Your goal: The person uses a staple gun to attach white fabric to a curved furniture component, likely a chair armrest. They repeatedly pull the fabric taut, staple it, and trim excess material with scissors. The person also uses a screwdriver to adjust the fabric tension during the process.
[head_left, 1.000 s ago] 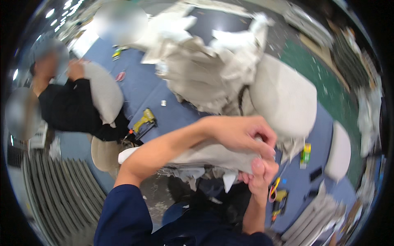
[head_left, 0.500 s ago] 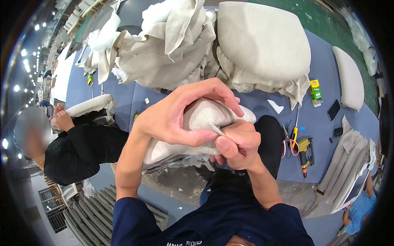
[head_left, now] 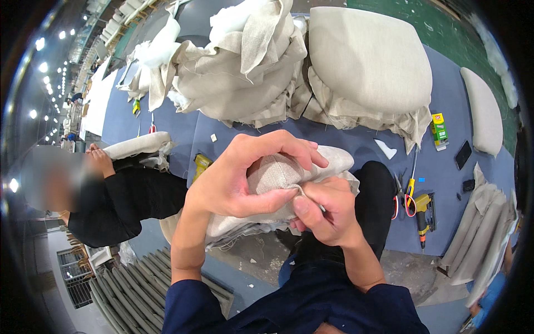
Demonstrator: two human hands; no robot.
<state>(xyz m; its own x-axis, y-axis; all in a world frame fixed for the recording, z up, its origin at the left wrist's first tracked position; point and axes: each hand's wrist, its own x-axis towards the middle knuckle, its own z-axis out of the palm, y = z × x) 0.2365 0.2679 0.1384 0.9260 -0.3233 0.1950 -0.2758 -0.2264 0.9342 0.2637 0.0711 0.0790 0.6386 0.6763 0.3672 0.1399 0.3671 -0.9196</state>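
Two bare hands work a corner of a beige-covered cushion [head_left: 271, 173], held near the lap at the near side of a blue-topped bench [head_left: 409, 236]. The left hand [head_left: 240, 175] curls round the corner, fingers over the far side and thumb pressed along the cloth; the right hand [head_left: 332, 209], fingers bent tight, pinches a fabric fold [head_left: 298, 189] just beside that thumb tip. Good work here likely rests on the left hand steadying the padding without crushing it, while the right draws the slack into one narrow, flat pleat; an even pull should spare the rounded face any pucker, and a glance along the weave would show whether it runs straight. Whether anything yet fastens the fold cannot be told, as the fingers cover it. Beyond the dark-clad knee, a yellow-and-black staple gun [head_left: 425, 214] lies beside red-handled scissors [head_left: 409, 206] and a yellow-handled screwdriver [head_left: 411, 185], near enough to reach once a thumb can pin the pleat alone. Farther out stand a smooth padded seat [head_left: 370, 61] on loose cloth and a heap of beige fabric [head_left: 236, 83]; at left, a co-worker in black sleeves [head_left: 153, 197] sits by another padded piece [head_left: 136, 146].
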